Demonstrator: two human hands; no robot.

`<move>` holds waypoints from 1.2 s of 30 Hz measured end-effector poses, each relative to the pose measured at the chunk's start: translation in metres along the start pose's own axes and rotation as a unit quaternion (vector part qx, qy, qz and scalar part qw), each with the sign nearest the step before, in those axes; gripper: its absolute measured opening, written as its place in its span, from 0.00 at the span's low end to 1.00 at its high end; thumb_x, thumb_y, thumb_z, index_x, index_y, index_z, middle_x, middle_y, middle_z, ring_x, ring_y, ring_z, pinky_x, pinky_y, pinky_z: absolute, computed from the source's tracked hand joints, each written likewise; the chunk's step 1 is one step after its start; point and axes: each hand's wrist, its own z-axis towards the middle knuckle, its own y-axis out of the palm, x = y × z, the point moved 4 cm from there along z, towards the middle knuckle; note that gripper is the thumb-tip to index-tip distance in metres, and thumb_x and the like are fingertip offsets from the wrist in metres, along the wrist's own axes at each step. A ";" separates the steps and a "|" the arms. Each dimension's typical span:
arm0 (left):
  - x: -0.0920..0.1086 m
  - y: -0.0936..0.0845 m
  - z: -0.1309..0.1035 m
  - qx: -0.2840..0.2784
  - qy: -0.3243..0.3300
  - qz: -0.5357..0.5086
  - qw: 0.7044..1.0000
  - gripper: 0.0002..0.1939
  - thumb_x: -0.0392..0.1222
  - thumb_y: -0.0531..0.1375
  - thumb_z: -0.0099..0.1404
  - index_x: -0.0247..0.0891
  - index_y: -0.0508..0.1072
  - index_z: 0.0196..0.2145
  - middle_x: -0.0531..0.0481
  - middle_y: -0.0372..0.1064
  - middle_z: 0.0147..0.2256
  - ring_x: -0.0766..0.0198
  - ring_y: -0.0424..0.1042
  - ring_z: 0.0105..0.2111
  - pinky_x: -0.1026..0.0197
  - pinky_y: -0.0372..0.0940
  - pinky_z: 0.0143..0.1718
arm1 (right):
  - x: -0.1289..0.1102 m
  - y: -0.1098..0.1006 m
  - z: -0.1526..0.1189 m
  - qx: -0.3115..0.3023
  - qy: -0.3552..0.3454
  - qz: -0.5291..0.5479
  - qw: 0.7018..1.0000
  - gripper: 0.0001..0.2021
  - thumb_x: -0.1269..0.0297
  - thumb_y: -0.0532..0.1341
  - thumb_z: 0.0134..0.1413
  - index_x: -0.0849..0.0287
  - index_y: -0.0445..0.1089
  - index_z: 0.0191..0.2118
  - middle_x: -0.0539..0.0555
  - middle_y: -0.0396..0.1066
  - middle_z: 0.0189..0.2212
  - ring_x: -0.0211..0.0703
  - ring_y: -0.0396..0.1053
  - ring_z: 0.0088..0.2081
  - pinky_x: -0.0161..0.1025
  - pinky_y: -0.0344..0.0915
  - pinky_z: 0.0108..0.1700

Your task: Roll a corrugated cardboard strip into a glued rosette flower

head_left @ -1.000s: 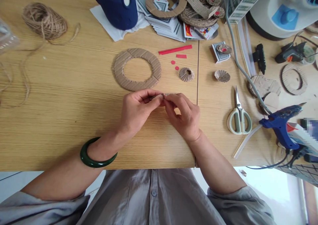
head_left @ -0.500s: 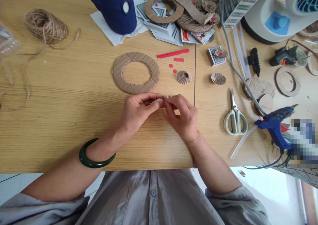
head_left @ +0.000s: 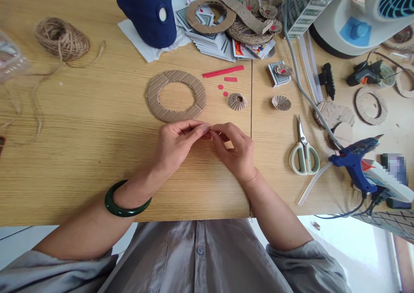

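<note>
A small cardboard piece (head_left: 211, 132), mostly hidden, sits pinched between both hands just above the table (head_left: 80, 125), in front of the cardboard ring (head_left: 176, 95). Left hand (head_left: 176, 144): thumb and fingertips closed on the piece. Right hand (head_left: 236, 153): fingertips closed on its other end, touching the left's. Green bangle (head_left: 126, 200) on left wrist. Scissors (head_left: 303, 153) and blue glue gun (head_left: 355, 161) lie to the right; twine ball (head_left: 61, 38) far left.
</note>
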 end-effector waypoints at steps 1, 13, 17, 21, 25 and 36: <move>0.001 0.000 0.000 0.002 0.001 0.000 1.000 0.03 0.46 0.71 0.62 0.47 0.84 0.32 0.52 0.82 0.32 0.61 0.81 0.34 0.60 0.76 0.40 | 0.001 0.000 0.001 0.004 0.023 0.023 0.999 0.07 0.64 0.58 0.69 0.55 0.74 0.42 0.52 0.76 0.36 0.37 0.72 0.33 0.36 0.70 0.35; 0.006 0.000 -0.002 0.013 0.037 0.013 0.999 0.02 0.42 0.69 0.63 0.47 0.84 0.34 0.53 0.82 0.36 0.61 0.80 0.38 0.59 0.74 0.45 | 0.009 0.012 0.004 -0.053 0.308 0.360 0.879 0.19 0.46 0.71 0.53 0.58 0.73 0.33 0.46 0.72 0.25 0.31 0.66 0.21 0.32 0.75 0.24; 0.007 0.001 -0.003 -0.002 0.043 0.020 0.999 0.03 0.42 0.68 0.64 0.49 0.84 0.34 0.54 0.82 0.38 0.60 0.80 0.39 0.58 0.74 0.45 | 0.005 0.013 0.005 -0.072 0.314 0.384 0.865 0.19 0.46 0.71 0.53 0.59 0.73 0.30 0.47 0.72 0.24 0.31 0.66 0.21 0.33 0.76 0.24; 0.008 0.002 -0.004 -0.006 0.040 0.025 0.999 0.03 0.42 0.68 0.64 0.49 0.84 0.33 0.54 0.82 0.37 0.60 0.79 0.39 0.57 0.74 0.45 | 0.004 0.013 0.004 -0.068 0.315 0.387 0.864 0.20 0.46 0.70 0.54 0.59 0.72 0.29 0.47 0.72 0.24 0.31 0.67 0.21 0.32 0.76 0.24; 0.009 0.001 -0.004 0.004 0.034 0.028 0.999 0.04 0.41 0.68 0.63 0.49 0.83 0.31 0.53 0.81 0.37 0.60 0.79 0.39 0.57 0.74 0.46 | 0.005 0.014 0.004 -0.063 0.323 0.383 0.863 0.20 0.46 0.72 0.50 0.59 0.73 0.32 0.46 0.72 0.25 0.32 0.67 0.22 0.33 0.77 0.24; 0.013 0.003 -0.006 0.000 0.028 0.021 0.999 0.09 0.35 0.66 0.64 0.47 0.84 0.31 0.53 0.81 0.33 0.60 0.79 0.34 0.58 0.75 0.40 | 0.009 0.016 0.002 -0.073 0.311 0.408 0.855 0.17 0.49 0.71 0.54 0.59 0.73 0.32 0.46 0.72 0.24 0.31 0.66 0.21 0.33 0.77 0.24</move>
